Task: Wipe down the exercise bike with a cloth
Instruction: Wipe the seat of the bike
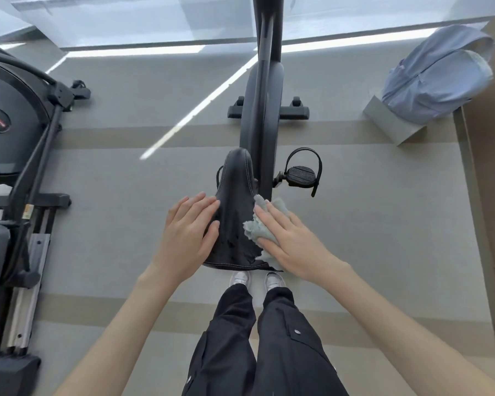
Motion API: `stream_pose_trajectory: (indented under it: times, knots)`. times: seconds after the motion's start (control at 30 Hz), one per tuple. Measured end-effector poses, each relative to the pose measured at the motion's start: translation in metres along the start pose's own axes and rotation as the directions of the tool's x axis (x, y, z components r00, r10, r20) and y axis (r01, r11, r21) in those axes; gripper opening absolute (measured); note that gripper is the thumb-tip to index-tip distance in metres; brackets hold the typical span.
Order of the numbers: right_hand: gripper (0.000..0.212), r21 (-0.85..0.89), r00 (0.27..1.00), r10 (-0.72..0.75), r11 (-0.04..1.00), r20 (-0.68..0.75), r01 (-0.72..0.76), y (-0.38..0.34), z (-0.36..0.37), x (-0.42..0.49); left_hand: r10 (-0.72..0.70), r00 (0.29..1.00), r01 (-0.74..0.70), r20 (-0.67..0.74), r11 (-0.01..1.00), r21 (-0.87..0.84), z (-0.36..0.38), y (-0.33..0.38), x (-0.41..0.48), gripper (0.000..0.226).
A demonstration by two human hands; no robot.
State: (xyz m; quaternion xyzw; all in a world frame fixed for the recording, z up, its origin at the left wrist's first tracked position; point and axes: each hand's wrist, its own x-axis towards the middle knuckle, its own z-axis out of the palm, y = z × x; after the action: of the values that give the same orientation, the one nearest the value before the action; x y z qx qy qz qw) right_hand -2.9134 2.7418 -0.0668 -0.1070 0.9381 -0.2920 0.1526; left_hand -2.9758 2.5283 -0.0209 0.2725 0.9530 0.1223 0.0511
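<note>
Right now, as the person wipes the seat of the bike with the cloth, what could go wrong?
1. The cloth lies partly over the right edge of the saddle. The flat right hand only presses it and does not grip it, so it may slip off and fall to the floor.
2. The left hand rests flat on the saddle's left side, so that part may be missed or pick up fingerprints.

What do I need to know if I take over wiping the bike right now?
The left hand lies flat on the left side of the saddle, steadying it.
The right hand presses the cloth on the saddle's right side with straight fingers.
Done: saddle wiping is under way, with streaks showing near the cloth.
Left: the rest of the saddle, then probably the frame and pedal. Whether those were wiped cannot be told.
</note>
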Motion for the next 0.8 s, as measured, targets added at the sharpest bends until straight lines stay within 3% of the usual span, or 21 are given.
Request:
stream_pose_trajectory:
  times: [0.17, 0.3, 0.53, 0.63, 0.77, 0.8]
  knots:
    - [0.059, 0.019, 0.998, 0.039, 0.999, 0.047, -0.04, -0.005, 0.007, -0.015, 0.04, 0.999, -0.04, 0.034, 0.999, 0.005, 0.004, 0.001, 0.001, 0.043]
    - [0.061, -0.105, 0.997, 0.079, 0.991, -0.01, -0.08, -0.011, 0.006, 0.034, 0.014, 1.0, -0.014, 0.024, 1.0, -0.006, 0.001, -0.004, 0.002, 0.043]
    - [0.057, -0.161, 0.996, 0.067, 0.984, -0.064, -0.077, -0.014, -0.005, 0.135, -0.018, 1.0, 0.018, -0.026, 1.0, 0.003, -0.009, -0.008, -0.003, 0.043]
    - [0.049, -0.243, 0.998, -0.003, 0.97, -0.057, -0.01, -0.008, -0.011, 0.155, -0.04, 0.999, 0.04, -0.035, 0.999, 0.005, -0.011, -0.008, -0.007, 0.042]
    - [0.039, 0.102, 0.994, 0.096, 0.991, -0.056, -0.09, -0.012, -0.033, 0.17, -0.058, 0.997, 0.059, -0.047, 0.998, 0.001, -0.01, -0.006, -0.015, 0.042]
    - [0.039, 0.118, 0.99, 0.115, 0.987, -0.081, -0.105, -0.013, -0.033, 0.171, -0.062, 0.997, 0.062, -0.05, 0.998, 0.0, -0.01, -0.005, -0.017, 0.042]
